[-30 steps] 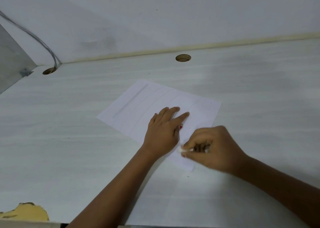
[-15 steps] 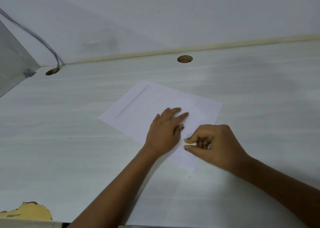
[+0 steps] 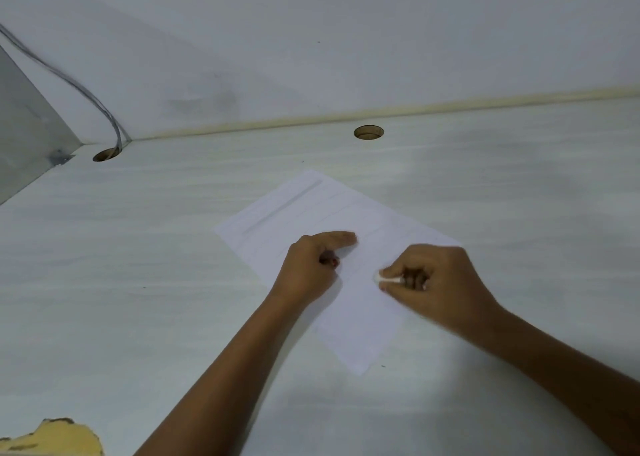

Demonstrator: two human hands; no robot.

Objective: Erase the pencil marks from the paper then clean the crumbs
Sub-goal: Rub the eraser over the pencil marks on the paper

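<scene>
The paper (image 3: pixel 356 334) lies askew in the middle of the counter (image 3: pixel 138 282), well clear of the back edge. The left hand (image 3: pixel 310 270) presses on it with fingers stretched flat, likely to stop it sliding under the rubbing. The right hand (image 3: pixel 440 282) pinches a small white eraser (image 3: pixel 387 278) between thumb and fingertips, low over the sheet. Faint pencil lines (image 3: pixel 284 206) show toward its far corner, so step 1 looks unfinished.

Matt white paper (image 3: pixel 311 209) on smooth pale wood-grain desk (image 3: pixel 173 282) (chipped corner)
</scene>
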